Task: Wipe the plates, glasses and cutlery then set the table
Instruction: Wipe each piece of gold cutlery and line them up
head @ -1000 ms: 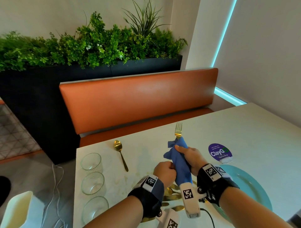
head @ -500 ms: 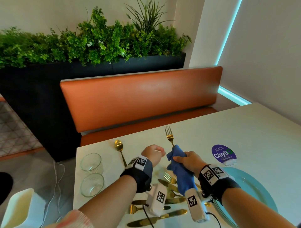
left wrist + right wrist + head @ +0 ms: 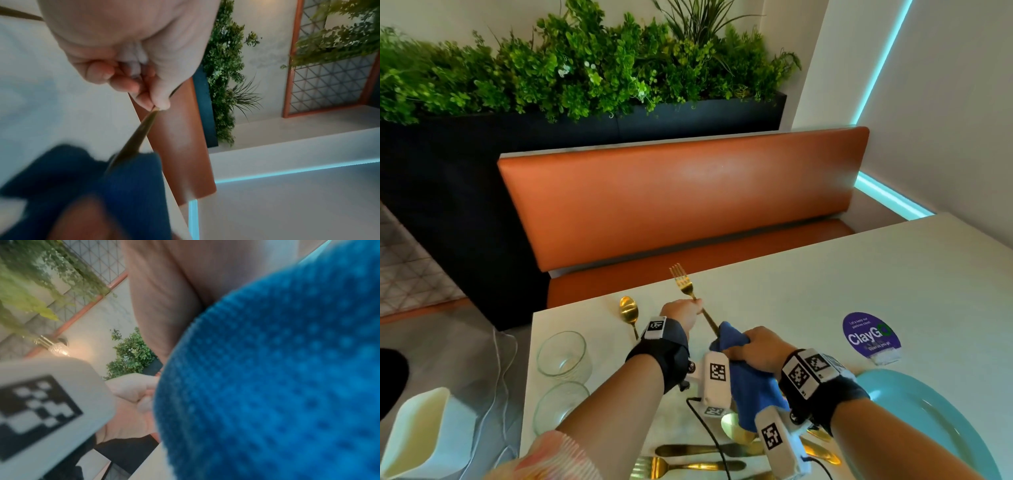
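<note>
A gold fork [image 3: 681, 281] stands tilted above the table, tines up and away from me. My left hand [image 3: 697, 303] pinches its stem just below the tines; in the left wrist view the fingertips [image 3: 158, 104] nip the fork's handle [image 3: 139, 136]. My right hand [image 3: 739, 342] grips a blue cloth [image 3: 746, 380] wrapped round the handle's lower end, which is hidden. The cloth [image 3: 277, 386] fills the right wrist view. A teal plate [image 3: 935, 421] lies at the near right. Two glasses [image 3: 561, 353] [image 3: 558, 404] stand at the left edge.
A gold spoon [image 3: 629, 311] lies near the table's far edge. More gold cutlery [image 3: 698, 452] lies under my wrists. A purple ClayGo sign [image 3: 871, 334] sits beyond the plate. An orange bench [image 3: 681, 198] faces me, and a white chair [image 3: 421, 435] stands at the near left.
My left hand left the handle's bottom end and moved up to pinch the fork below the tines. The cloth in my right hand slid down the handle toward me.
</note>
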Motion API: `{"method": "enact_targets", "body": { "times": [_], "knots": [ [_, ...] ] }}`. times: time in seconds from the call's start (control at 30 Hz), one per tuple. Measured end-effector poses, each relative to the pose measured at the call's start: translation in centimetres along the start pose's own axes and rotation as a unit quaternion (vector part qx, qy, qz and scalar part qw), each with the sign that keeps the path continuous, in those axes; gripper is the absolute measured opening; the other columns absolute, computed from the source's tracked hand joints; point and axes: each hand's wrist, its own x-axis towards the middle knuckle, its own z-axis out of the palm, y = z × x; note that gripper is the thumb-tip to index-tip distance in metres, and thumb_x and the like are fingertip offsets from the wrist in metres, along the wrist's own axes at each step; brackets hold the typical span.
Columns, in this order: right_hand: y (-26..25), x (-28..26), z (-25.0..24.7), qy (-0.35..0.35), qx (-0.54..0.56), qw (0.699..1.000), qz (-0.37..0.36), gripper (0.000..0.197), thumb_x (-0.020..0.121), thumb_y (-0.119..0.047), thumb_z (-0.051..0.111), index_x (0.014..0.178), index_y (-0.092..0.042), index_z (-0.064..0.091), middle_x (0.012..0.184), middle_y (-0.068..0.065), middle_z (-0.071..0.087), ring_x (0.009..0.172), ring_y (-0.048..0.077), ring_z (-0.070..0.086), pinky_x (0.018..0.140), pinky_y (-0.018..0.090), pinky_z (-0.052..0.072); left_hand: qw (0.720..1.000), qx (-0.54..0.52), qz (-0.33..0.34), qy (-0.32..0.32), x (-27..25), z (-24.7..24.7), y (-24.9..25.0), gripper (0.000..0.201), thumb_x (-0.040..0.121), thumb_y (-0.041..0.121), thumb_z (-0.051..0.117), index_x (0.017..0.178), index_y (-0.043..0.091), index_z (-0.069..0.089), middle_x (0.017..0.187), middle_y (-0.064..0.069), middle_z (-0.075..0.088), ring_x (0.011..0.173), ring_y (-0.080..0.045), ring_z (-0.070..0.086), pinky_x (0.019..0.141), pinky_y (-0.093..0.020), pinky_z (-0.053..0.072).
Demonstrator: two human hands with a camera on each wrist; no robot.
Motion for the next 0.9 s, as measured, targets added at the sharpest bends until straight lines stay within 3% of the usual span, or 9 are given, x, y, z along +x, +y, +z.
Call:
{"method": "enact_targets", "body": {
  "times": [0.07,0.13,0.27,0.43,0.57,0.73,0.8,0.9],
  "knots": [
    [0.7,0.6,-0.4,0.001,-0.026,1.000,0.007,0.023,0.083,-0.036,0.065,0.074,-0.015,0.059,0.086,0.004,0.060,0.080,0.018,0.055,0.067,0.022,0.044,0.996,0.079,-0.010,0.047,2.0,-1.5,-0.4,0.037,0.098,0.030,0.046,0.123,0.006,0.060,0.131,-0.012,0.058,0.123,-0.030,0.052,0.103,-0.032,0.041],
    [1.5,1.2,-0.9,0.016,-0.026,0.999,0.014,0.023,0.083,-0.035,0.065,0.073,-0.015,0.060,0.086,0.004,0.061,0.081,0.018,0.056,0.063,0.021,0.043,0.991,0.114,-0.021,0.060,3.9,-2.7,-1.1,0.039,0.100,0.028,0.041,0.127,0.003,0.056,0.135,-0.012,0.054,0.125,-0.030,0.050,0.107,-0.033,0.039],
    [2.3,2.3,-2.1,0.046,-0.009,0.999,0.022,0.032,0.081,-0.035,0.067,0.095,-0.006,0.069,0.100,0.010,0.070,0.094,0.024,0.064,0.085,0.033,0.051,0.967,0.224,-0.078,0.093,6.9,-3.9,-3.7,0.042,0.101,0.033,0.035,0.127,0.003,0.051,0.135,-0.014,0.051,0.125,-0.031,0.049,0.107,-0.034,0.033],
    [2.8,3.0,-3.2,0.050,-0.031,0.998,0.020,0.033,0.082,-0.038,0.065,0.096,-0.009,0.070,0.100,0.008,0.070,0.090,0.020,0.063,0.082,0.029,0.049,0.961,0.240,-0.093,0.103,9.4,-3.9,-6.0,0.039,0.096,0.024,0.050,0.127,0.000,0.053,0.132,-0.020,0.054,0.122,-0.034,0.052,0.100,-0.037,0.040],
    [3.2,3.2,-3.1,0.052,0.023,0.998,0.027,0.031,0.079,-0.035,0.069,0.094,-0.008,0.069,0.098,0.009,0.071,0.095,0.024,0.066,0.089,0.036,0.052,0.941,0.292,-0.105,0.134,9.7,-3.7,-6.5,0.041,0.097,0.034,0.048,0.121,0.002,0.055,0.126,-0.018,0.058,0.116,-0.035,0.054,0.097,-0.038,0.041],
    [3.4,3.1,-2.8,0.053,0.058,0.996,0.035,0.032,0.078,-0.035,0.070,0.095,-0.008,0.069,0.097,0.009,0.071,0.093,0.024,0.066,0.087,0.035,0.052,0.936,0.284,-0.062,0.198,9.9,-3.4,-7.6,0.025,0.092,0.029,0.056,0.094,0.005,0.062,0.099,-0.015,0.067,0.082,-0.030,0.058,0.077,-0.034,0.047],
    [3.6,2.8,-2.7,0.058,0.070,0.995,0.041,0.034,0.077,-0.035,0.072,0.096,-0.008,0.068,0.097,0.008,0.071,0.093,0.024,0.066,0.087,0.035,0.053,0.927,0.310,-0.054,0.202,9.4,-3.3,-7.6,0.025,0.091,0.028,0.055,0.096,0.004,0.063,0.099,-0.015,0.066,0.089,-0.031,0.060,0.084,-0.036,0.051],
    [3.9,2.1,-2.8,0.077,0.098,0.991,0.045,0.030,0.074,-0.033,0.075,0.092,-0.014,0.060,0.098,0.008,0.068,0.093,0.024,0.064,0.086,0.037,0.053,0.922,0.324,-0.052,0.204,8.1,-3.1,-7.0,0.029,0.091,0.030,0.055,0.105,0.005,0.059,0.111,-0.016,0.061,0.106,-0.033,0.053,0.093,-0.040,0.043]
  ]
}}
